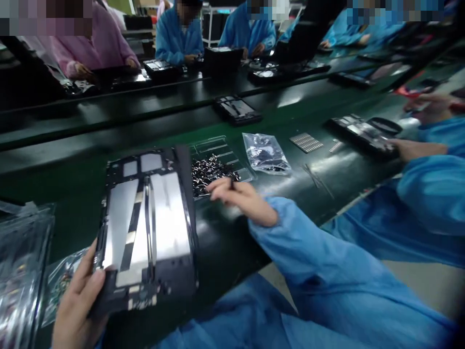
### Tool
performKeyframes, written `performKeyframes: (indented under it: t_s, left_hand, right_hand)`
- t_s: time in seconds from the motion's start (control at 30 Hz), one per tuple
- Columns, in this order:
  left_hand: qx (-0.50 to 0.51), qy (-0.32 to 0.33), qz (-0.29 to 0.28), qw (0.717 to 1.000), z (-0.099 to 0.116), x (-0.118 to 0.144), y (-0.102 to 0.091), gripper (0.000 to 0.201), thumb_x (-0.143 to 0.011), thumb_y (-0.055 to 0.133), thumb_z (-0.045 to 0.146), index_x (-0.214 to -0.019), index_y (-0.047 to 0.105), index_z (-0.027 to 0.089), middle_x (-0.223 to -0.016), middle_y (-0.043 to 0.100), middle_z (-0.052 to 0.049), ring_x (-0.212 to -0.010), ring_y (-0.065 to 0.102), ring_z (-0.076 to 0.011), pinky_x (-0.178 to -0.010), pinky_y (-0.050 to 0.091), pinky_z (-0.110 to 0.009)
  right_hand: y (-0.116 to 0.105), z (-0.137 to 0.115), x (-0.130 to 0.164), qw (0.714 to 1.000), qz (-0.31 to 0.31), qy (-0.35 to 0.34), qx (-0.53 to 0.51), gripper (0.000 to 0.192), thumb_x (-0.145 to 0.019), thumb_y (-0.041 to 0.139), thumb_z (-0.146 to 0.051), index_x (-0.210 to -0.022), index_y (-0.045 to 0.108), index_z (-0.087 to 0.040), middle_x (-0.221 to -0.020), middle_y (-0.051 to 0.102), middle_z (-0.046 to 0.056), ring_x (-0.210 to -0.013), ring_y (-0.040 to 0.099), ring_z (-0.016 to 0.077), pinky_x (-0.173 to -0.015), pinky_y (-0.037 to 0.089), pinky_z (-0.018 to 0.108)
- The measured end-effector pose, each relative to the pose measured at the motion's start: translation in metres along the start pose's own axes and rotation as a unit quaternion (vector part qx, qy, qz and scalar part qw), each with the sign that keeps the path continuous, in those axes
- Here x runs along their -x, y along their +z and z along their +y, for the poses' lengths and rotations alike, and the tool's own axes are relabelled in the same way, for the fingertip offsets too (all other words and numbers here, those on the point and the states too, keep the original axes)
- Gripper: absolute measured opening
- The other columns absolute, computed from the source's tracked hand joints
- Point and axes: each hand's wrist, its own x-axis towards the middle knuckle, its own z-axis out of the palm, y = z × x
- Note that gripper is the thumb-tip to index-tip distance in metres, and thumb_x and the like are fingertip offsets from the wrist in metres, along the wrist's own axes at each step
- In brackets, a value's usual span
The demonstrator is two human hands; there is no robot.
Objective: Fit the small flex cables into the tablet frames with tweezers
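I am gripping the black, silver-backed tablet frame [147, 228], long axis running near-to-far, by its near-left corner with my left hand [78, 303], while my right hand [241, 198] is pinching small metal parts in the clear plastic tray [218, 167] just right of it.

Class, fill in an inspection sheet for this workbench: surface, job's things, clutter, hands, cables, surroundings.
Surface: dark green bench, glossy.
Job's things: tablet frame lying open; clear tray of small metal parts beside it.
Clutter: plastic bag; more bags at left.
Hands: left hand grips the frame's lower corner; right hand pinches something small at the tray.
Cables: nothing seen.
Surroundings: co-workers in blue coats at neighbouring benches.
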Motion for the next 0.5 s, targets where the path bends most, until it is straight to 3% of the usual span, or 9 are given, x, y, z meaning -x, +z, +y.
performKeyframes:
  t_s: [0.1,0.17,0.23,0.3,0.43,0.5]
  left_hand:
    - [0.102,-0.116,-0.096,0.983,-0.004,-0.011,-0.010,0.040,-0.079,0.055,0.040,-0.117,0.059,0.052,-0.111,0.064,0.011,-0.096,0.066,-0.0371,-0.058,0.061,-0.040]
    - [0.096,-0.130,-0.192,0.968,-0.005,-0.023,-0.012,0.033,-0.076,0.060,0.044,-0.108,0.065,0.051,-0.111,0.065,0.010,-0.100,0.064,-0.0384,-0.067,0.062,-0.044]
    - [0.063,-0.094,-0.296,0.949,-0.005,-0.037,-0.007,0.032,-0.075,0.061,0.047,-0.106,0.066,0.050,-0.114,0.064,0.009,-0.104,0.063,-0.0381,-0.075,0.060,-0.048]
    - [0.019,-0.063,-0.348,0.935,-0.003,-0.049,0.002,0.033,-0.076,0.060,0.051,-0.109,0.066,0.048,-0.117,0.064,0.008,-0.106,0.062,-0.0367,-0.080,0.057,-0.050]
    - [-0.057,-0.071,-0.324,0.942,0.005,-0.059,0.021,0.047,-0.073,0.054,0.066,-0.107,0.070,0.037,-0.114,0.067,0.002,-0.107,0.063,-0.0321,-0.090,0.052,-0.045]
    - [-0.096,-0.042,-0.302,0.947,0.009,-0.059,0.023,0.054,-0.069,0.052,0.072,-0.104,0.072,0.036,-0.108,0.070,0.002,-0.102,0.066,-0.0290,-0.091,0.051,-0.041]
  right_hand:
    - [-0.058,0.037,0.017,0.968,0.225,0.011,-0.111,0.029,-0.078,0.054,-0.042,-0.068,0.064,-0.018,-0.098,0.068,0.008,-0.074,0.059,0.0141,-0.061,0.047,0.027]
    - [-0.090,0.058,0.026,0.930,0.332,0.023,-0.154,0.037,-0.079,0.052,-0.052,-0.068,0.061,-0.018,-0.078,0.066,0.007,-0.062,0.057,0.0123,-0.051,0.044,0.024]
    - [-0.112,0.077,0.033,0.903,0.401,0.028,-0.152,0.047,-0.077,0.051,-0.064,-0.068,0.058,-0.019,-0.064,0.061,0.003,-0.054,0.056,0.0115,-0.046,0.045,0.023]
    - [-0.125,0.092,0.035,0.891,0.442,0.016,-0.100,0.051,-0.071,0.055,-0.071,-0.071,0.055,-0.019,-0.061,0.059,0.001,-0.054,0.059,0.0127,-0.050,0.051,0.026]
    - [-0.134,0.114,0.029,0.892,0.452,-0.019,0.003,0.048,-0.058,0.073,-0.060,-0.079,0.055,-0.020,-0.069,0.063,0.000,-0.067,0.066,0.0176,-0.068,0.057,0.037]
    - [-0.139,0.122,0.024,0.894,0.447,-0.024,0.025,0.043,-0.057,0.075,-0.053,-0.079,0.058,-0.020,-0.072,0.064,0.000,-0.069,0.066,0.0179,-0.074,0.056,0.039]
